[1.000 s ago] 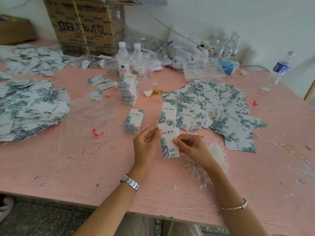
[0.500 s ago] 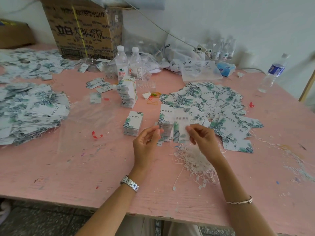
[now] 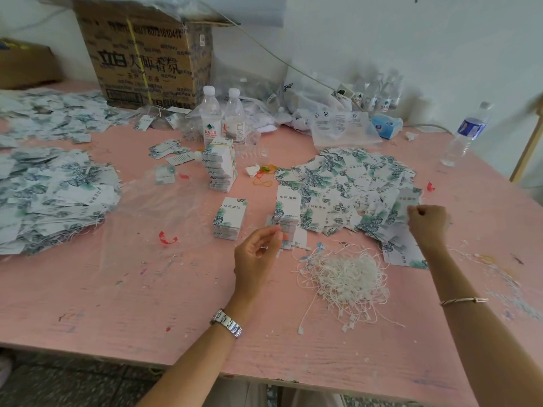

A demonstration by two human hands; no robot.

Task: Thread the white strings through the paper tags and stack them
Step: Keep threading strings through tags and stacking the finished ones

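Note:
A tangle of white strings (image 3: 346,277) lies on the pink table (image 3: 117,304) between my arms. Beyond it spreads a loose pile of leaf-printed paper tags (image 3: 346,177). My right hand (image 3: 427,221) is at the pile's right edge, fingers curled, pinching a paper tag (image 3: 408,201) just above the pile. My left hand (image 3: 258,251) hovers with loosely curled fingers and nothing visible in it, just in front of a short stack of tags (image 3: 286,212). Another neat stack (image 3: 230,218) stands left of it.
A tall stack of tags (image 3: 221,165) and two water bottles (image 3: 210,118) stand further back, with a cardboard box (image 3: 147,63) behind. A heap of tags with strings (image 3: 53,195) fills the left side. Clear plastic sheet (image 3: 155,207) lies mid-left. Another bottle (image 3: 467,133) stands far right.
Both hands held one tag in front of me; my left hand let go, and my right hand carried the tag out to the right edge of the loose pile.

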